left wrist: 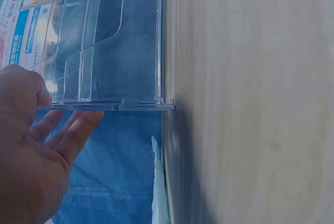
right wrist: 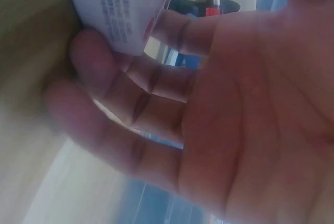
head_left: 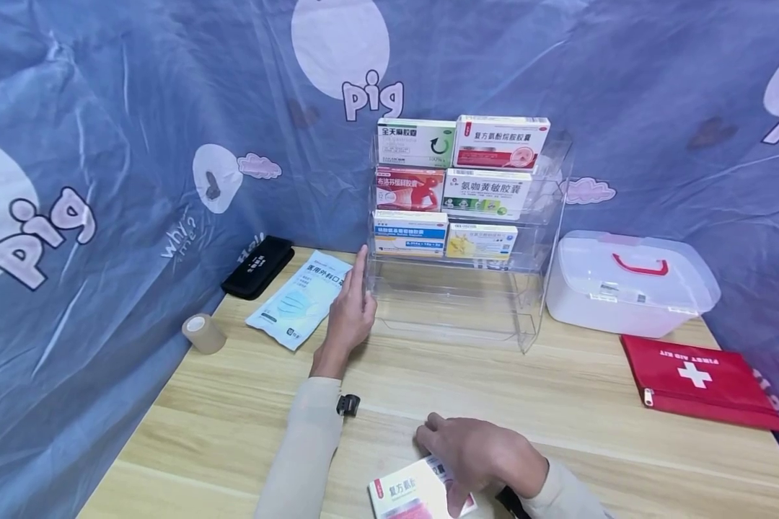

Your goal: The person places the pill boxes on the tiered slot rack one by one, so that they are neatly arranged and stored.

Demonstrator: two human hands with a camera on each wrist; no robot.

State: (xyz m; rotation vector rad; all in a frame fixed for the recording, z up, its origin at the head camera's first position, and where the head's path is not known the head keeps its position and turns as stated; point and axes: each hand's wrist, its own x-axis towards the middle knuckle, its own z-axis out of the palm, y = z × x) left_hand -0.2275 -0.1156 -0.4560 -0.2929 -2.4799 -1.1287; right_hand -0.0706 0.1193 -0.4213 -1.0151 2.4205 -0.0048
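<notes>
My left hand (head_left: 353,311) holds the left side panel of a clear acrylic display rack (head_left: 454,299). In the left wrist view the thumb lies on one side of the panel and the fingers on the other. Near the front of the table my right hand (head_left: 487,454) grips a white and red medicine box (head_left: 396,494), its thumb over the printed face. The right wrist view shows curled fingers (right wrist: 94,62) against the end of this box. On the rack's upper tiers stand several medicine boxes, among them a similar white and red box (head_left: 501,143) at top right.
Left of the rack lie a mask packet (head_left: 301,299), a black case (head_left: 258,267) and a tan tape roll (head_left: 204,334). To the right are a translucent lidded box (head_left: 632,285) with a red handle and a red first aid pouch (head_left: 701,382). A blue curtain hangs behind.
</notes>
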